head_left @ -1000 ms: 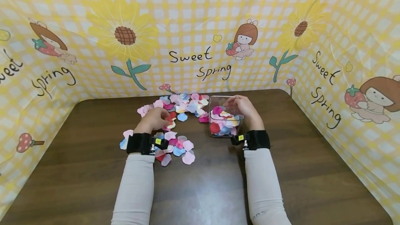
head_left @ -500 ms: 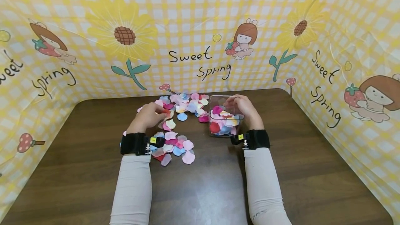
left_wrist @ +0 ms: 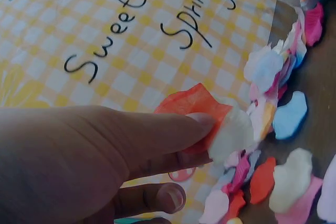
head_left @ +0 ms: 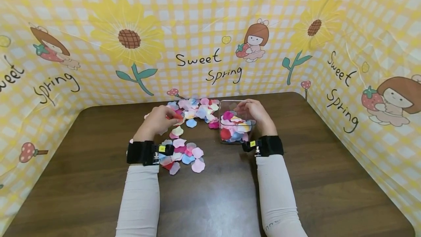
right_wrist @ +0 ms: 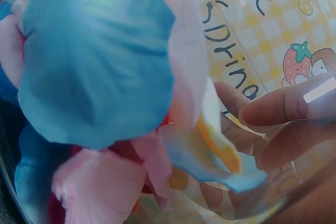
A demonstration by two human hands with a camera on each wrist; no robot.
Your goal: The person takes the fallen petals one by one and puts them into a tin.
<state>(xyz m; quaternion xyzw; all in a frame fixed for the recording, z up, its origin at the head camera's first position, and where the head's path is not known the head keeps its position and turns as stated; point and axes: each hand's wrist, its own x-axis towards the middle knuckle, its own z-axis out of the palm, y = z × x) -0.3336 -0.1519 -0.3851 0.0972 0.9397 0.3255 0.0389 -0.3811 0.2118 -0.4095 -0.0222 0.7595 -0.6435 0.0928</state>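
Meanwhile, petals at mid-frame.
Left hand (head_left: 157,121) pinches an orange petal (left_wrist: 191,106); right hand (head_left: 258,114) curls round the clear box (head_left: 235,127).

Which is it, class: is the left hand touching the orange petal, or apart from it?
Touching. The left wrist view shows the left hand pinching the orange petal under a fingertip.

Staged tabletop booth: brown table (head_left: 210,200), cartoon "Sweet Spring" backdrop (head_left: 210,28).
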